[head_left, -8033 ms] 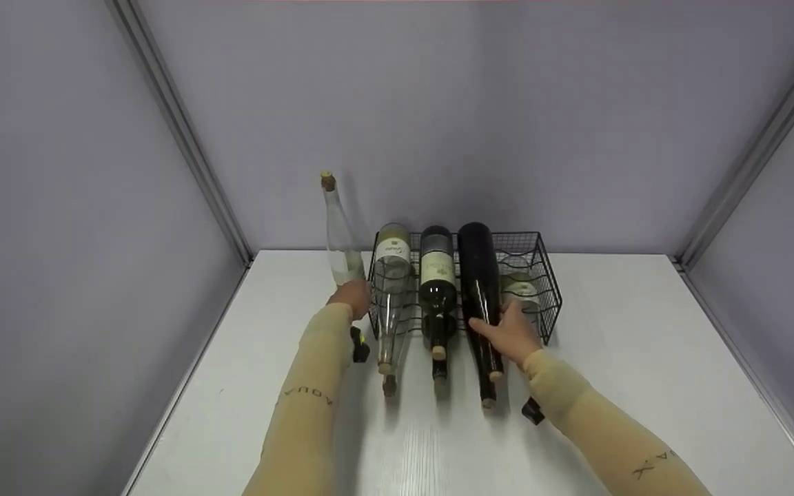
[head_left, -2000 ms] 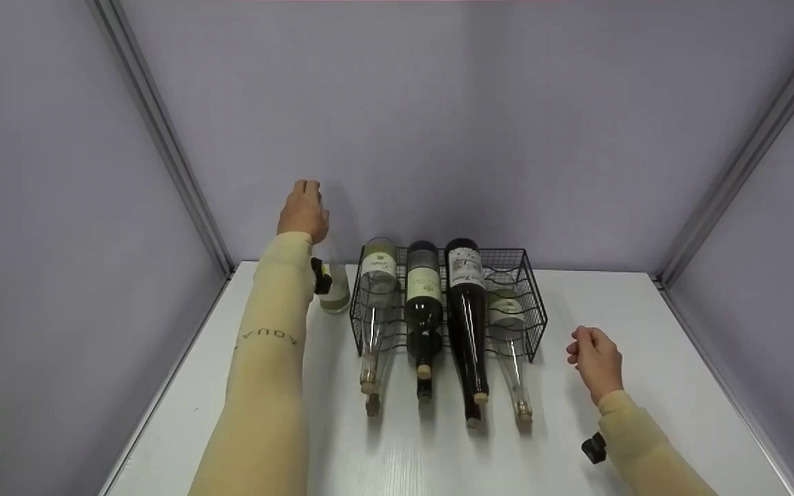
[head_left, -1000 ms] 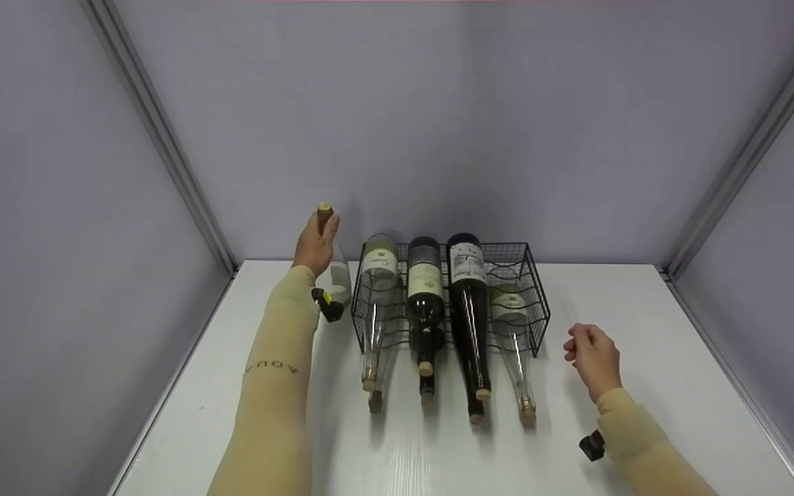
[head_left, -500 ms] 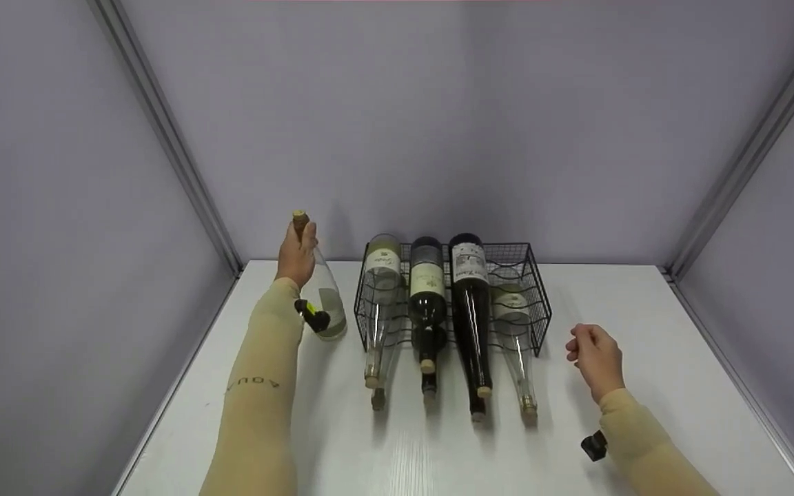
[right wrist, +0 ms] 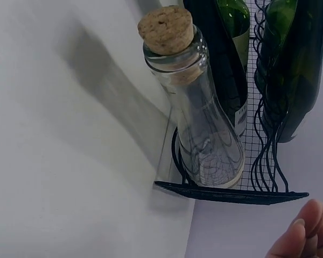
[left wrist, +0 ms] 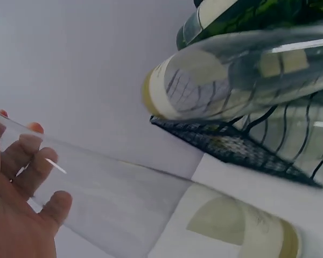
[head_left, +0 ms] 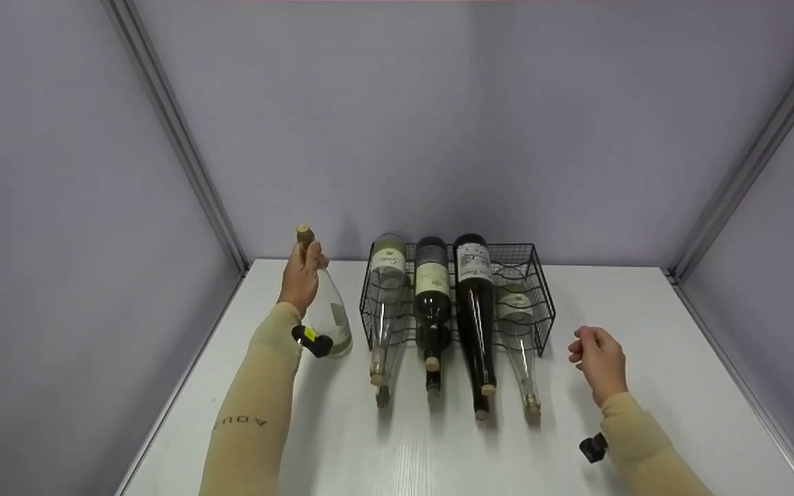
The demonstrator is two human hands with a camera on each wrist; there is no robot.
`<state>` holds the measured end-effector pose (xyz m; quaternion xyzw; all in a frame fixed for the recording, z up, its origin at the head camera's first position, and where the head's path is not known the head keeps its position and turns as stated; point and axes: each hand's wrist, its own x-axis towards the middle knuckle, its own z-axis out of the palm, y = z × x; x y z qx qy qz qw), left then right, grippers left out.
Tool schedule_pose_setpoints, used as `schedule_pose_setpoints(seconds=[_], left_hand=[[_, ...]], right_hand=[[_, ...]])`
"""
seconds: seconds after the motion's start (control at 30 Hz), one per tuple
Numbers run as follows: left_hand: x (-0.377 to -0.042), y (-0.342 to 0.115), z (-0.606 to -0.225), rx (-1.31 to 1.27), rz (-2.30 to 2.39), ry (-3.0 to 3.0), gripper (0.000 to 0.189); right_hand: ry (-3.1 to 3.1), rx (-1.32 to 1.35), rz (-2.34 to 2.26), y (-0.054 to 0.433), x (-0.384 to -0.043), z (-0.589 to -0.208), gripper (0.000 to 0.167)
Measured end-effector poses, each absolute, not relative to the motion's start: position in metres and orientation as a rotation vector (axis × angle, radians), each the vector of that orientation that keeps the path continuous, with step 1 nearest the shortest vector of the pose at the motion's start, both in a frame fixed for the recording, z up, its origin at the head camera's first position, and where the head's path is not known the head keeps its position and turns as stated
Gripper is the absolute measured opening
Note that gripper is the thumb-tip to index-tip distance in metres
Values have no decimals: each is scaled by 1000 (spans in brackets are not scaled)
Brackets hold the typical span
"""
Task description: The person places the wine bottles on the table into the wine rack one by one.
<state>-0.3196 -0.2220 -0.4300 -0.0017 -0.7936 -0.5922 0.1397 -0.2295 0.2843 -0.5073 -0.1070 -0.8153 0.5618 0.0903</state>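
My left hand (head_left: 300, 277) grips a clear corked glass bottle (head_left: 332, 310) by the neck, left of the black wire rack (head_left: 544, 303). The bottle leans, its cork end up and to the left. In the left wrist view, the fingers wrap the narrow part of the clear bottle (left wrist: 134, 196), and its pale label is at the wide end. My right hand (head_left: 600, 362) hovers right of the rack with loosely curled fingers and holds nothing. In the right wrist view, part of the right hand (right wrist: 304, 236) shows beside the rack end.
Bottles lie in two layers in the rack, necks toward me: a clear bottle (head_left: 389, 275), a dark green bottle (head_left: 433, 303), a tall dark bottle (head_left: 474, 296) and, lower right, another clear bottle (head_left: 517, 324). The white table (head_left: 411, 455) is enclosed by grey walls (head_left: 397, 124).
My right hand has left the tall dark bottle, whose label now faces up, and moved right. My left hand has shifted up to the clear bottle's neck and brought the bottle nearer me.
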Motion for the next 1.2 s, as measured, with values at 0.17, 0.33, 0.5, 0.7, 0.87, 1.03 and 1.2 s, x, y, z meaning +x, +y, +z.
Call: schedule_pose_setpoints(seconds=[0.17,0.33,0.5,0.7,0.87,1.03,1.2], left_hand=[[-306,-212,-441,31,-1762,-2240,45],[-293,-205,-450,42,-1749,-2202,48],[-283,-199,-461,45,-1704,-2155,39],[-269,-190,-474,51,-1613,-2116,32],[-256,-186,-482,31,-1529,-2055,24],[-244,-182,-494,-15,-1501,-2030,19],[-230,-180,-509,-20,-1488,-2017,18]], right_hand=[[-2395,-335,1720,286,-228,-507,43],[-2378,-346,1738,286,-226,-507,43],[-2353,-362,1749,287,-222,-505,42],[-2300,-378,1797,288,-219,-499,39],[-2264,-348,1839,284,-220,-496,37],[-2261,-364,1842,282,-216,-498,36],[-2275,-381,1837,283,-210,-501,38]])
